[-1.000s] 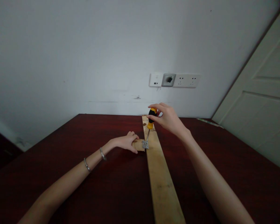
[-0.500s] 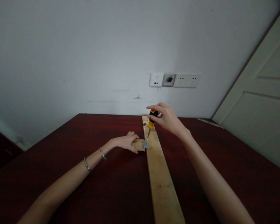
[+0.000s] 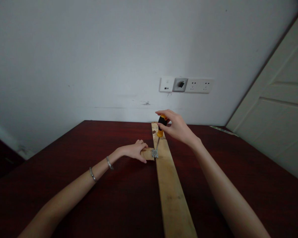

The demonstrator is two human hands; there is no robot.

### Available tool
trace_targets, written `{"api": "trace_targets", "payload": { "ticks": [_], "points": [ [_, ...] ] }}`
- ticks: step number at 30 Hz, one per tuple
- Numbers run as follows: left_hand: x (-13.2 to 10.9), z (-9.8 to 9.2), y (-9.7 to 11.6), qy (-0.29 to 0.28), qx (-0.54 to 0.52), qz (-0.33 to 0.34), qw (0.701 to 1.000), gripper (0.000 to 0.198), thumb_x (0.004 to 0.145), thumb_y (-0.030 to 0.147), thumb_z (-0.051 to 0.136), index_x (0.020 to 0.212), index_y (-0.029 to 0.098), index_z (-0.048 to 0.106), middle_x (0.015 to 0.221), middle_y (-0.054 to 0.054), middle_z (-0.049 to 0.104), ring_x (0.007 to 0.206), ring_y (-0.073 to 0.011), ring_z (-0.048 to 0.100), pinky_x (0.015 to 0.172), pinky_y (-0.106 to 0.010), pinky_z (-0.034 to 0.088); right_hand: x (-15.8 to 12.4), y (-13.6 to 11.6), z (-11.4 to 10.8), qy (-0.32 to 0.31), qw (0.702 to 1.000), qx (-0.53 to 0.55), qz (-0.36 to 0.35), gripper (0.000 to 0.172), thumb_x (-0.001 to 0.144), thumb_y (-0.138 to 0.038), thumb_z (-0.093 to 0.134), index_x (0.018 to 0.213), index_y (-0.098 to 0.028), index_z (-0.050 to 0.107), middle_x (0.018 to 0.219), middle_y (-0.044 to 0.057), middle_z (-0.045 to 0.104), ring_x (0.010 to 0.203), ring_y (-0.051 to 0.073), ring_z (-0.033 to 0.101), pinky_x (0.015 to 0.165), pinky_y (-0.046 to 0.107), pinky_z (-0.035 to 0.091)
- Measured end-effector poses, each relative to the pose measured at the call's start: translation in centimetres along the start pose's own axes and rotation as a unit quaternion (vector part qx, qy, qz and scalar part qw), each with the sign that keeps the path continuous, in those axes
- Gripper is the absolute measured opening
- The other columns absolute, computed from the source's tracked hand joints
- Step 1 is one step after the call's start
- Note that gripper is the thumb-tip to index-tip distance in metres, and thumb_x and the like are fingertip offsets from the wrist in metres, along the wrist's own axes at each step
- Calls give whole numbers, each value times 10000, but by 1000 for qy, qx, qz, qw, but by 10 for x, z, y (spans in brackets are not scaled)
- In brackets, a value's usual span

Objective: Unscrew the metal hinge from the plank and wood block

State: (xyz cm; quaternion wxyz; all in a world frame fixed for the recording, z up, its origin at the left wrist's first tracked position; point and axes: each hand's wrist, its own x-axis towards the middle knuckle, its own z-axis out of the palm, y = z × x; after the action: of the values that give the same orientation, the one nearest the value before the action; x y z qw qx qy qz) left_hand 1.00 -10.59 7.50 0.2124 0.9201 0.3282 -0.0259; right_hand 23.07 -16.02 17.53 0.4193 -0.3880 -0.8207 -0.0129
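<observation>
Two pieces of wood are lying on the dark red table (image 3: pixel 109 208): one long board (image 3: pixel 172 188), pointing toward the wall (image 3: pixel 89 53), and one short block (image 3: pixel 147 154) at its left side. A metal hinge (image 3: pixel 155 153) is bridging the line between them, with one leaf resting on each piece. My left hand (image 3: pixel 134 151) is grasping the short block between thumb and fingers and pressing its end near the long board. My right hand (image 3: pixel 176 125) is gripping the handle of the screwdriver (image 3: pixel 162 122), which is standing slightly tilted, its tip reaching down to the leaf on the long board. As I am judging it, the placing of the hinge is done, and the screw work on this leaf is in progress. How many screws are sitting tight, and how many are remaining, I cannot tell; the holes are showing too small.
</observation>
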Motion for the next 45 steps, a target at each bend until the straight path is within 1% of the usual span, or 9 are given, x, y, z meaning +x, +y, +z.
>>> {"api": "trace_targets", "payload": {
  "ticks": [4,10,16,21,25,28,33,39,45],
  "points": [
    [0,1,-1,0,-2,3,1000,765,612,613,684,1203,160,510,1090,-84,425,1052,-273,389,936,-368,364,-1,-4,1,-1,1000,-15,9,430,747,-93,571,1170,-173,567,1102,102,596,1024,234,567,876,409,495],
    [0,-1,1,-5,4,4,1000,771,633,616,672,1223,148,505,1087,-90,428,1049,-274,392,933,-370,365,-2,-2,1,-8,999,-3,32,291,835,-303,632,1113,-217,626,1006,75,540,929,197,579,895,400,506],
    [-1,-1,3,-7,8,0,1000,783,628,618,671,1226,146,493,1107,-93,430,1071,-277,390,942,-359,362,-1,-2,4,16,997,45,60,533,780,-215,641,1292,-208,494,1037,74,585,959,208,588,861,405,543],
    [0,0,1,-8,11,-2,1000,803,622,633,665,1235,145,490,1118,-97,431,1084,-286,391,949,-367,358,-2,-5,1,-4,1000,0,27,399,808,-186,566,1203,-231,557,1137,90,592,1033,235,576,821,398,543],
    [0,1,-1,-3,8,1,1000,801,620,637,672,1237,161,489,1122,-93,436,1087,-284,397,948,-368,362,-4,-5,-1,-20,996,-86,20,429,844,-355,604,1257,-255,542,1068,94,546,862,214,587,808,414,521],
    [0,2,-2,-2,4,-5,1000,811,613,638,679,1241,160,487,1131,-97,438,1082,-285,405,932,-368,374,-3,-6,-1,-35,996,-72,32,421,858,-301,579,1273,-257,520,1027,75,555,761,180,581,783,385,523],
    [0,2,-1,1,11,-4,1000,811,617,625,685,1244,149,490,1132,-102,439,1087,-286,405,940,-366,370,-3,-7,1,-24,997,-76,12,468,828,-214,565,1290,-207,488,1112,110,555,965,241,585,878,417,498],
    [-1,0,1,-4,11,-6,1000,810,625,629,675,1248,147,486,1140,-101,434,1093,-282,405,953,-364,366,-4,-2,1,-19,996,-85,27,419,841,-292,605,1248,-222,530,1104,98,502,818,194,590,781,393,535],
    [0,0,1,-7,17,-4,1000,807,629,630,676,1240,136,491,1126,-104,435,1082,-281,406,959,-369,362,-4,-4,0,-24,998,-56,12,439,835,-230,592,1263,-240,495,1154,85,544,942,212,597,785,362,535]
  ]
}}
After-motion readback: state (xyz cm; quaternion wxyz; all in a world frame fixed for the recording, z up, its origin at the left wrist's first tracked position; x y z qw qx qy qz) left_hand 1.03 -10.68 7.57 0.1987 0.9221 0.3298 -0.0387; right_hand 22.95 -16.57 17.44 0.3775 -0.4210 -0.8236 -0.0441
